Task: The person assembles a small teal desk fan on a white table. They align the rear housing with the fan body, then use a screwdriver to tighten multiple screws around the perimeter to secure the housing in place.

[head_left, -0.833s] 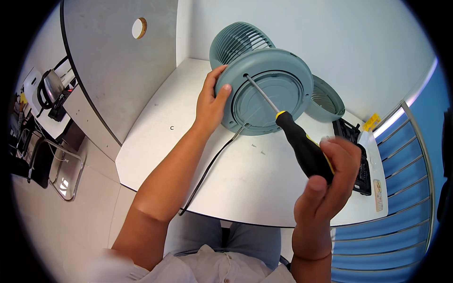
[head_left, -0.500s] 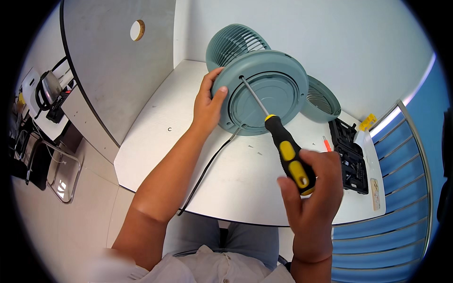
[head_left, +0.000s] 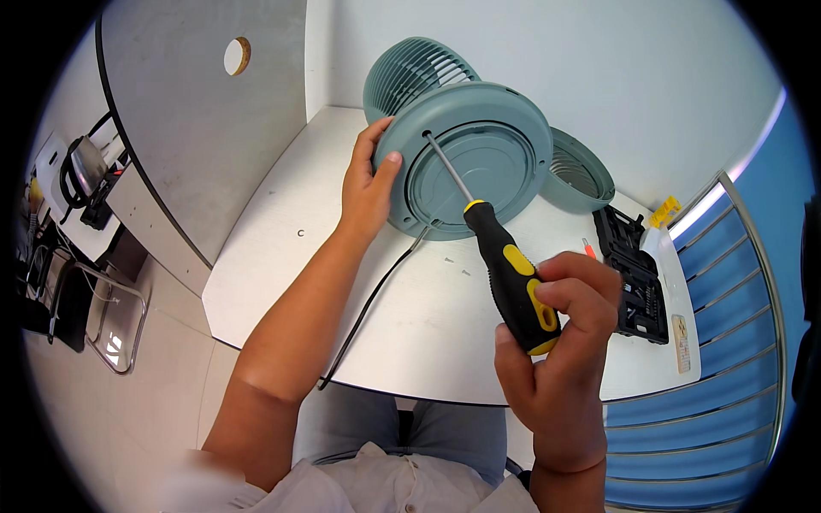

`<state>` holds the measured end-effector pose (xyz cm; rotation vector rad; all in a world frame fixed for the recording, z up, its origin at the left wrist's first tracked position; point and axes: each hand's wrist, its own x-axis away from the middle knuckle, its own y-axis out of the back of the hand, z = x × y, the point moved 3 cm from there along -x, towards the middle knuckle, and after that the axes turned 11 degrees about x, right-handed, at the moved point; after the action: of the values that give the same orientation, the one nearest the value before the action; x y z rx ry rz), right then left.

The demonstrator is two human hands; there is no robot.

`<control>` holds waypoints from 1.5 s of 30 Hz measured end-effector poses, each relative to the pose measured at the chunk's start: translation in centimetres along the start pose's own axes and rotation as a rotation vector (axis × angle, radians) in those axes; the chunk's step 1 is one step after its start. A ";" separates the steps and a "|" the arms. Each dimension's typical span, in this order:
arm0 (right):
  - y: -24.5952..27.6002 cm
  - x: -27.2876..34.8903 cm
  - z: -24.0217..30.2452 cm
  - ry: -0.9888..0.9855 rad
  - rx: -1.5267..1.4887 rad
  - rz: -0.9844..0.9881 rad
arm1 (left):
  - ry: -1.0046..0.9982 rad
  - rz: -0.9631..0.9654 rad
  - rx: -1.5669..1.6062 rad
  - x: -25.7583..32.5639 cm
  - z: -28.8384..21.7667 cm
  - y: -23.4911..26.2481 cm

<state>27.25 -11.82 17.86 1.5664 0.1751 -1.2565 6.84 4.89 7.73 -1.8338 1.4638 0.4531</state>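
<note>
The round grey-green base of a fan (head_left: 500, 184) is tilted up, its underside facing me. My left hand (head_left: 368, 186) grips the left of its rim, thumb on the underside and fingers going behind. A black and yellow screwdriver (head_left: 505, 265) slants up from the lower right, its shaft tip inside a hole near the base's upper left edge. Around the lower end of its handle, the thumb and fingers of my right hand (head_left: 569, 342) are closed. A slatted grey-green fan head (head_left: 410, 77) shows behind the base. From the base's lower edge a black cord (head_left: 369, 303) runs toward me.
On the white table (head_left: 274, 291) lie small screws (head_left: 457, 266), a C-shaped clip (head_left: 300, 232) and a red-tipped tool (head_left: 589, 248). A round grey-green grille (head_left: 581, 175) and an open black tool case (head_left: 634, 282) are at right. A grey panel (head_left: 205, 128) borders the left; metal rails (head_left: 735, 342) stand right.
My right hand has shifted slightly left, and its fingers have curled differently around the screwdriver handle. The whole view has shifted a little. The screwdriver's tip stays in the same hole.
</note>
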 end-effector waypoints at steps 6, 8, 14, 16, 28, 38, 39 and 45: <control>0.3 -1.0 -0.4 0.079 0.136 -0.160 | 0.000 -0.006 0.000 0.1 -0.1 0.4; 0.6 -1.3 -0.9 0.043 0.178 -0.149 | -0.003 -0.003 0.009 0.1 -0.1 0.2; 0.9 -1.5 -1.5 -0.026 0.100 -0.117 | -0.006 0.004 0.009 0.0 -0.2 -0.3; 0.6 -1.0 -1.1 0.028 0.142 -0.075 | -0.006 0.001 0.033 0.0 -0.1 0.0; 0.2 -0.4 -1.9 -0.118 0.140 -0.107 | 0.044 -0.009 -0.048 0.3 -0.8 -0.5; 0.4 -0.3 -0.6 0.032 0.316 -0.059 | 0.031 -0.010 -0.017 0.3 -0.8 -1.0; 0.4 -0.3 -0.7 -0.018 0.321 -0.067 | 0.033 -0.013 -0.022 0.3 -0.7 -0.9; 0.4 -0.2 -1.0 -0.113 0.185 0.053 | 0.026 -0.016 -0.031 0.3 -0.8 -0.5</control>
<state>28.01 -11.16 18.12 1.6405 -0.0559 -1.3464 7.25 4.12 8.26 -1.8811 1.4661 0.4486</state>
